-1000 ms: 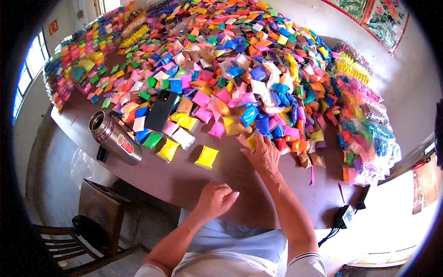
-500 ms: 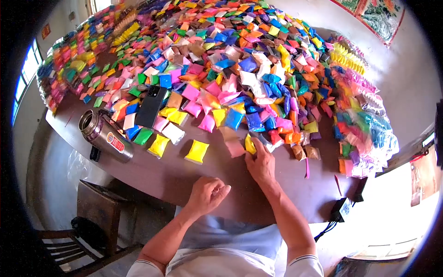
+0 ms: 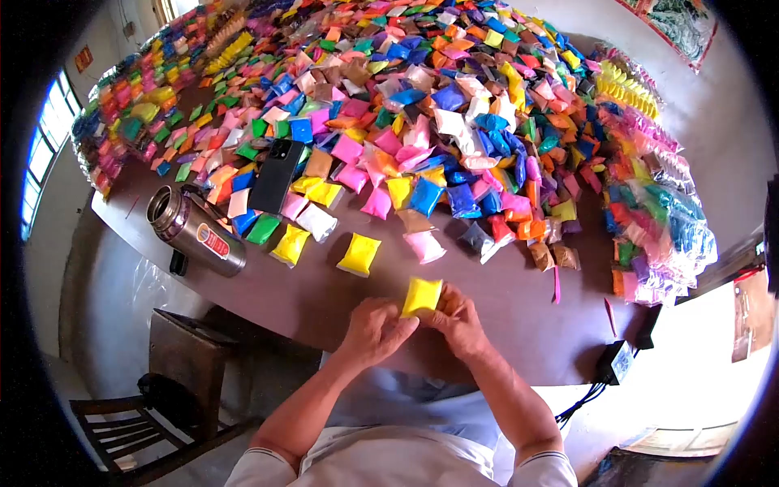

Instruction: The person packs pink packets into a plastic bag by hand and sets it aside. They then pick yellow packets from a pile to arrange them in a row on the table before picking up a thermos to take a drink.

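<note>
A small yellow packet [image 3: 422, 296], plump and square, is held up over the near part of the table. My right hand [image 3: 461, 325] pinches its right lower edge. On the other side, my left hand [image 3: 376, 331] has its fingers curled and its thumb against the packet's lower left corner. Beyond my hands lie a pink packet [image 3: 424, 247] and another yellow packet [image 3: 359, 254], each flat on the brown table [image 3: 308, 300]. A third yellow packet [image 3: 290, 245] rests farther left, beside a white packet [image 3: 317, 221].
A large heap of coloured packets [image 3: 389, 73] covers the far table. A black phone [image 3: 277, 177] lies at its front edge, near an open steel flask [image 3: 195, 231]. Bundled packets [image 3: 649, 203] stand at right, above a black box with cables [image 3: 614, 363]. A wooden chair [image 3: 134, 434] is lower left.
My right hand has lifted the yellow packet off the table and drawn it toward me. My left hand has moved up and right to meet it. The view has shifted slightly.
</note>
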